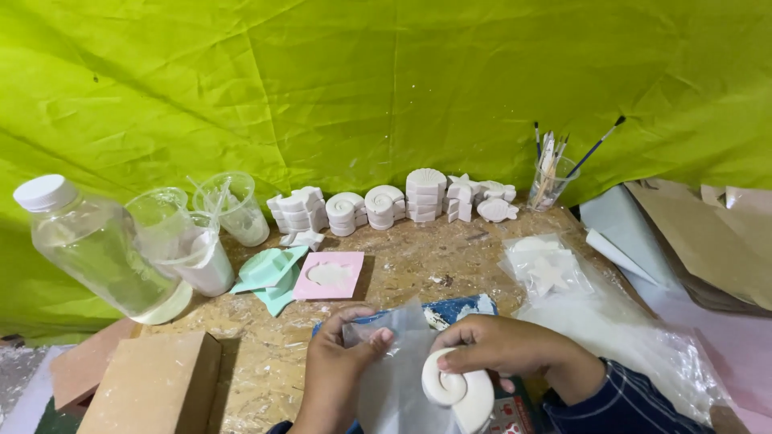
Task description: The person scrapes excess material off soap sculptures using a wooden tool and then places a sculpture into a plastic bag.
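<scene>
Lower centre of frame: right hand (pixel 503 347) grips a white spiral shell cast (pixel 458 391); left hand (pixel 342 366) pinches the clear plastic bag (pixel 394 378) (thumb on top) beside it, above the table (pixel 410 269).

Rough chipboard table (pixel 418 269), plaster-smeared. On it: capped bottle (pixel 92 245), plastic cups (pixel 205 233), row of white casts (pixel 394 202), pink mold (pixel 330 276), green molds (pixel 272 275), brush jar (pixel 550 183), bagged casts (pixel 545 267), brown boxes (pixel 153 386).
</scene>
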